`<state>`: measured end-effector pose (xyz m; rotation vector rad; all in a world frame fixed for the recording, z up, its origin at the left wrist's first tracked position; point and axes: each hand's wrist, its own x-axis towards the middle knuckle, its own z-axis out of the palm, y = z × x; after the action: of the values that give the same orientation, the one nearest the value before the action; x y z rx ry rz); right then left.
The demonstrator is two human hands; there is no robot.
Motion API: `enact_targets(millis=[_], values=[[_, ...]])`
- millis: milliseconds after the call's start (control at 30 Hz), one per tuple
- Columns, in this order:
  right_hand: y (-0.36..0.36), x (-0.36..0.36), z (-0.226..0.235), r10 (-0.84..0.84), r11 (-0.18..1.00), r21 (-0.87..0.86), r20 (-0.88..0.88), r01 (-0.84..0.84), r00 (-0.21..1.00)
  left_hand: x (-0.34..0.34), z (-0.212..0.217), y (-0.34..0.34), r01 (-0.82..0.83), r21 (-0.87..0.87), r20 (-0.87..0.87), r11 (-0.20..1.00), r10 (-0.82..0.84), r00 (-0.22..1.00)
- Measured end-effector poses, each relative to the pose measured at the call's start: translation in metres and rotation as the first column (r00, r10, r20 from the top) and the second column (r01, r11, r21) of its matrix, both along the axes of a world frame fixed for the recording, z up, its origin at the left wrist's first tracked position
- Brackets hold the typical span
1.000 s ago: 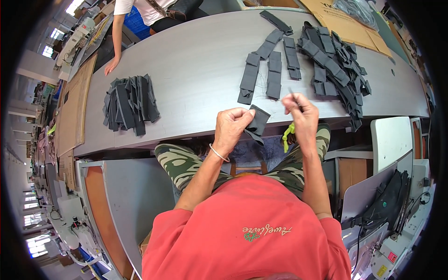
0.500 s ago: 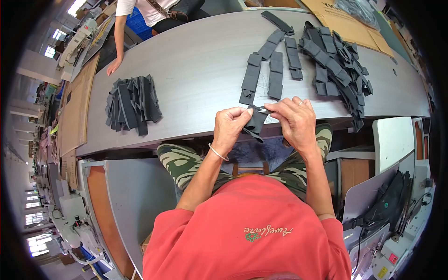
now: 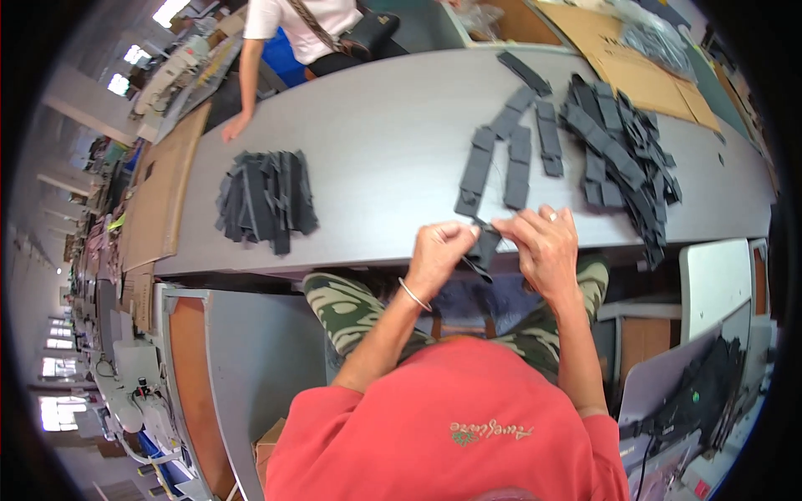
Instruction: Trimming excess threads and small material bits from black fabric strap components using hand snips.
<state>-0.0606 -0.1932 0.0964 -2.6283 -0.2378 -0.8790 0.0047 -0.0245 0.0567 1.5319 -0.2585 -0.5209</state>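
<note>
Over the table's near edge, my left hand [image 3: 440,257] pinches a dark grey fabric strip [image 3: 483,248] between thumb and fingers. The strip's lower end hangs down above my lap. Against the strip's upper right corner, my right hand [image 3: 547,250] is closed in a pinch; whatever its fingertips hold is too small to make out. Just beyond my hands lies a chain of dark grey folded fabric strips [image 3: 477,164], its near end close to the held strip. Shorter strips [image 3: 518,167] lie beside it.
A heap of dark strips [image 3: 614,142] lies at right, and a neater stack [image 3: 266,200] at left, on the grey table [image 3: 376,150]. Flattened cardboard [image 3: 601,42] covers the far right. Across the table, another person's hand [image 3: 236,127] rests on the edge. A grey cabinet [image 3: 259,351] stands at left.
The whole view has shifted, so the table and my hands appear lower and further right. My hands stay at the strip; a light sliver at my right fingertips no longer shows clearly.
</note>
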Motion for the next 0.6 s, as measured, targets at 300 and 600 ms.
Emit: enact_targets(millis=[300,600], values=[[0.006,0.004,-0.004,0.038,0.973,0.23,-0.01,-0.034,0.999,0.002,-0.01,0.005,0.002,-0.038,-0.028,0.999,-0.003,1.0],[0.0,0.009,-0.009,0.038,0.794,0.608,-0.068,0.011,0.997,0.005,-0.001,0.003,-0.095,-0.264,-0.142,0.96,0.058,0.988]])
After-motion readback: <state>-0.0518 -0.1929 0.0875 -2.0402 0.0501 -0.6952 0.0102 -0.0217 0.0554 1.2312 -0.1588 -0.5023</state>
